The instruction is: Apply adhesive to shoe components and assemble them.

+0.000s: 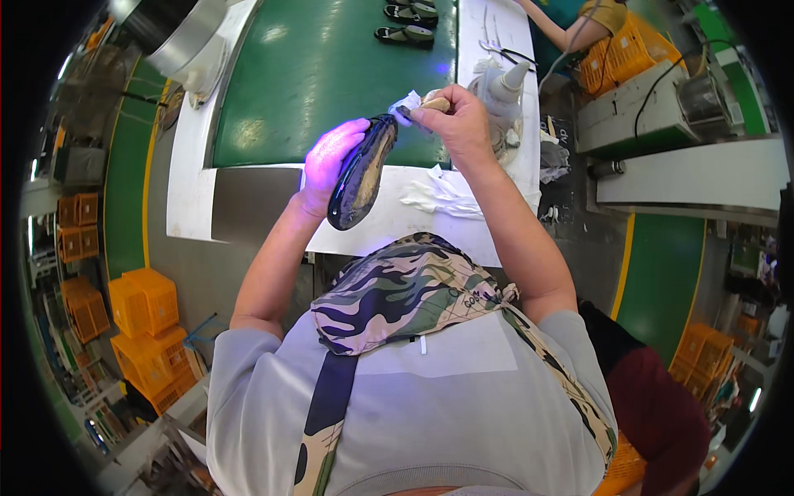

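A glossy black shoe (358,183) is gripped by my left hand (329,161), tilted with its toe end down toward me and its tan inside or sole facing right. Purple light falls on that hand. My right hand (460,124) is closed in a pinch just right of the shoe's upper end. From its fingertips sticks a crumpled white cloth (405,105) with a dark smudge. A small tan piece shows by the same fingers; its kind is unclear. Below, a white rag or glove (442,194) lies on the white table edge (347,240).
Several black shoes (407,35) sit on the green conveyor belt (331,62). To the right stands a bottle with a white cone nozzle (506,85), near pliers-like tools (506,51). A co-worker's arm (571,33) reaches in at upper right. Orange crates (149,331) are stacked at left.
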### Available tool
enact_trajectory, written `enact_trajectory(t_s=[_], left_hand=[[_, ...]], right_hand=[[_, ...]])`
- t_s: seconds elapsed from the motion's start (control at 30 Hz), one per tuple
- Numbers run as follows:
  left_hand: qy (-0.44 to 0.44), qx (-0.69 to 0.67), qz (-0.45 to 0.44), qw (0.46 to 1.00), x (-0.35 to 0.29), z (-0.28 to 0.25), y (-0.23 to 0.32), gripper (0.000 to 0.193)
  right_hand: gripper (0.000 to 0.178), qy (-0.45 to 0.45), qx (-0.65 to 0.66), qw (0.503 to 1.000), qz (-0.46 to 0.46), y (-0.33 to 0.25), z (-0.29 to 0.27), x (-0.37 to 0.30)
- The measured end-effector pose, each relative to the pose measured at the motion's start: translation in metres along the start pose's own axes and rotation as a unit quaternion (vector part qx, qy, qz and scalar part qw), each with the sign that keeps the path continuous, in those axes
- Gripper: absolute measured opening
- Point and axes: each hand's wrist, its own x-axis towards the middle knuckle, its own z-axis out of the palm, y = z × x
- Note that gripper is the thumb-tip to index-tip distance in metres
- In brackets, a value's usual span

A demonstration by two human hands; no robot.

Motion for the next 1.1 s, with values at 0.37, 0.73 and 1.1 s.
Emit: enact_trajectory(t_s=[0.37, 0.73, 1.1], left_hand=[[0.025, 0.086, 0.007, 0.996, -0.017, -0.033, 0.034, 0.052], [-0.008, 0.128, -0.055, 0.99, -0.03, -0.033, 0.034, 0.049], [-0.122, 0.11, -0.184, 0.969, -0.009, -0.013, 0.036, 0.048]], right_hand=[[0.02, -0.089, 0.051, 0.994, 0.023, 0.009, 0.038, -0.007], [0.018, -0.145, 0.088, 0.983, 0.073, -0.003, 0.049, -0.032], [0.022, -0.085, -0.128, 0.987, -0.055, -0.032, 0.036, -0.028]])
